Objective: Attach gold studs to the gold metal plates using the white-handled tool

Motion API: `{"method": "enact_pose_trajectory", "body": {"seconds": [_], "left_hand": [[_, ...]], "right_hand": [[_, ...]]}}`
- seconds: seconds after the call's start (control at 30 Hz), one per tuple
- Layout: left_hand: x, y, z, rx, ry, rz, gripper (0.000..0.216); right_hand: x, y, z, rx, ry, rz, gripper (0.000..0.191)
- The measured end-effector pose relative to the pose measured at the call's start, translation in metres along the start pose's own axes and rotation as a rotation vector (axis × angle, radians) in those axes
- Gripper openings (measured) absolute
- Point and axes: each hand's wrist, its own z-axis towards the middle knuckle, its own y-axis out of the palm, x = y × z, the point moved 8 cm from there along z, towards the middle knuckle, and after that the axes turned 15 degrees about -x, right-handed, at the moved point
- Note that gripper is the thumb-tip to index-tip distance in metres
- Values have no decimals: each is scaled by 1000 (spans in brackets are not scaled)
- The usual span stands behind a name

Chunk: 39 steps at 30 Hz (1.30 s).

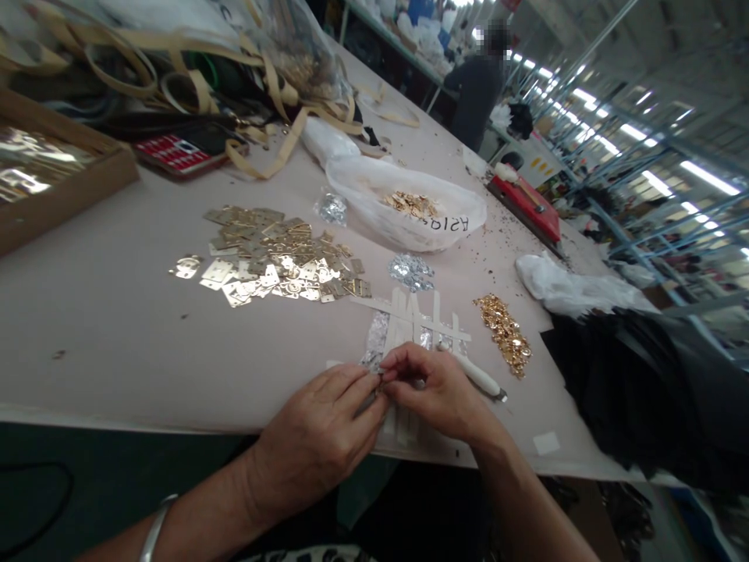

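My left hand (319,437) and my right hand (436,390) meet at the table's front edge, fingers pinched together on a small metal piece (381,379) too small to name. They rest over white paper strips (409,312) holding small silver parts. A white-handled tool (483,380) lies just right of my right hand. Beside it lies a heap of small gold fittings (506,334). A spread of flat gold plates (275,257) lies further left.
An open plastic bag (409,207) holds more gold fittings. Behind it lie tan straps (281,101), a red calculator (175,154) and a wooden tray (64,187). Black fabric (637,382) and a white bag (567,289) sit right. A person (477,86) stands far back.
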Motion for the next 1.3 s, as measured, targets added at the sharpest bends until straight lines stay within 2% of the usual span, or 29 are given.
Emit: {"method": "enact_pose_trajectory", "body": {"seconds": [0.17, 0.4, 0.5, 0.57, 0.6, 0.67, 0.77, 0.87, 0.97, 1.03, 1.1, 1.2, 1.3], "left_hand": [[-1, -1, 0, -6, -5, -18, 25], [0, -1, -1, 1, -3, -24, 21], [0, -3, -1, 17, 3, -28, 18], [0, -4, -2, 28, 6, -31, 18], [0, -4, -2, 32, 4, -33, 19], [-1, -3, -3, 27, -3, -36, 20], [0, 1, -3, 1, 0, -35, 21], [1, 3, -2, -23, 3, -36, 22], [0, 3, -3, -56, -4, -37, 24], [-1, 4, -3, -85, 6, -38, 24], [-1, 5, -5, -103, 21, -42, 23], [-3, 6, -7, -99, 34, -46, 24], [-3, 6, -8, -66, 31, -39, 26]], "right_hand": [[-1, 3, 0, 21, 35, -72, 29], [-13, 0, -4, 28, 61, -274, 24], [-9, -28, -27, 252, 61, -464, 23], [4, -48, -48, 435, 135, -636, 25], [14, -54, -56, 484, 182, -708, 28], [34, -59, -67, 521, 242, -770, 31], [52, -59, -76, 561, 218, -708, 27], [45, -65, -92, 747, 91, -463, 26], [35, -70, -110, 972, -202, 158, 28], [31, -61, -104, 956, -422, 640, 27], [25, -47, -85, 862, -551, 998, 27], [30, -28, -59, 814, -587, 1296, 15], [48, -19, -43, 881, -535, 1431, 35]]}}
